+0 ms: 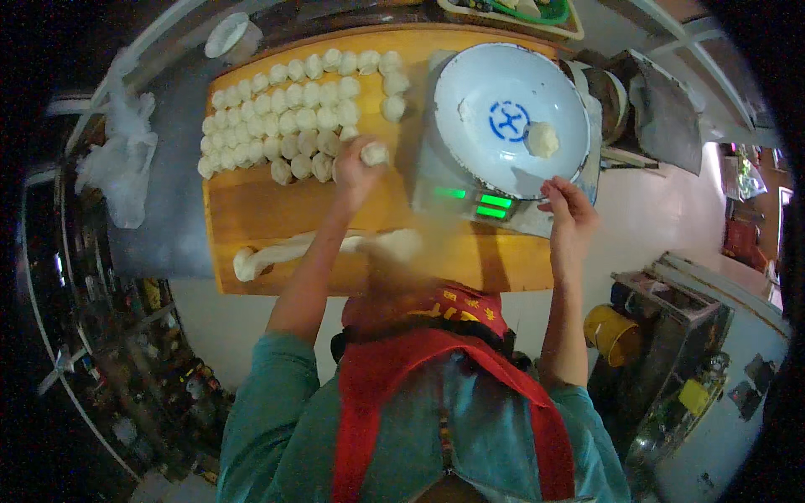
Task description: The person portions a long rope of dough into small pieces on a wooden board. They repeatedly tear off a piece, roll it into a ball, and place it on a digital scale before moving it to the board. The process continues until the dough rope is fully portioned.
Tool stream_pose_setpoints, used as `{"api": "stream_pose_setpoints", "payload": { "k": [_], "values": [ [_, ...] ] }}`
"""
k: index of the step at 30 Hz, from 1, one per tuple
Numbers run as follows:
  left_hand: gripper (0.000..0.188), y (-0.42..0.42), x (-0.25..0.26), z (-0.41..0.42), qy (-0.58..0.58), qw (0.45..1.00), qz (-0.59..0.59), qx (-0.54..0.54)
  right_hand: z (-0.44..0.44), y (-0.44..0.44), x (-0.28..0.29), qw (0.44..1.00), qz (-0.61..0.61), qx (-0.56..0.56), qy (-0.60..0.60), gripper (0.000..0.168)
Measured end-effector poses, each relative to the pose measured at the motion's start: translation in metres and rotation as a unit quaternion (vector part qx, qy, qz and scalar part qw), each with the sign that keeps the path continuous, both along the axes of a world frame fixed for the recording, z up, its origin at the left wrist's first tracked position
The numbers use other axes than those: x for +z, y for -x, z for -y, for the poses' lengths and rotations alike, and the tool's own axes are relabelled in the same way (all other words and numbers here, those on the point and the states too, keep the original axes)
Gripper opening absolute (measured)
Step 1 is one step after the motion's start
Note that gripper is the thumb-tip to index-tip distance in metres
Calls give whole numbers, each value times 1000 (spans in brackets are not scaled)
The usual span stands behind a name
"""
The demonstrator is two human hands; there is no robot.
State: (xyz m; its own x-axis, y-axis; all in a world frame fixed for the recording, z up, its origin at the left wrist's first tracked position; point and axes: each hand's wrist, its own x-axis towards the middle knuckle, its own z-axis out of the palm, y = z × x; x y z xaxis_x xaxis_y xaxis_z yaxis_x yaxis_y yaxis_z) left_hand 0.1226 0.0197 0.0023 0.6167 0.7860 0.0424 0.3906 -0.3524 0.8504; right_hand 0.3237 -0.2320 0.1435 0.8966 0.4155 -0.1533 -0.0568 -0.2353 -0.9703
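My left hand (354, 179) is curled around a pale dough ball (375, 153) at the lower right of several rows of dough balls (294, 97) on a wooden board (251, 204). My right hand (571, 204) is at the lower right rim of a white enamel bowl (478, 82) with a blue mark. Its fingers are bent close together, and whether they grip anything is unclear. One dough piece (542, 139) lies inside the bowl, which stands on a digital scale (434, 170) with lit green displays. Below my left wrist stretches a dough rope (283, 251), its right end blurred.
A clear plastic bag (129, 163) lies on the grey surface left of the board. Behind the board are a white tub (233, 36) and a tray (575, 28) with a green basket (547, 11). A yellow bucket (610, 334) stands low at the right.
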Motion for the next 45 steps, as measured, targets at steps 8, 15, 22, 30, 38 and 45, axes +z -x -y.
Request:
{"api": "stream_pose_setpoints", "payload": {
  "k": [8,15,22,30,38,45],
  "values": [
    [63,-57,-20,-20,-100,989,-99,-38,-30,-50,-13,951,277,56,122,34],
    [60,-4,32,25,-141,988,-48,-38,-77,-73,-35,814,418,171,364,48],
    [38,142,30,82,-62,997,-29,-47,-64,-128,-38,975,-219,37,-4,48],
    [35,193,53,71,-150,985,-66,-57,-272,201,-36,883,186,422,83,50],
    [46,179,41,79,-119,961,-171,-179,-351,299,-149,716,519,429,182,31],
    [46,122,1,100,19,986,-2,-163,-222,232,-82,864,336,373,40,39]
  ]
}}
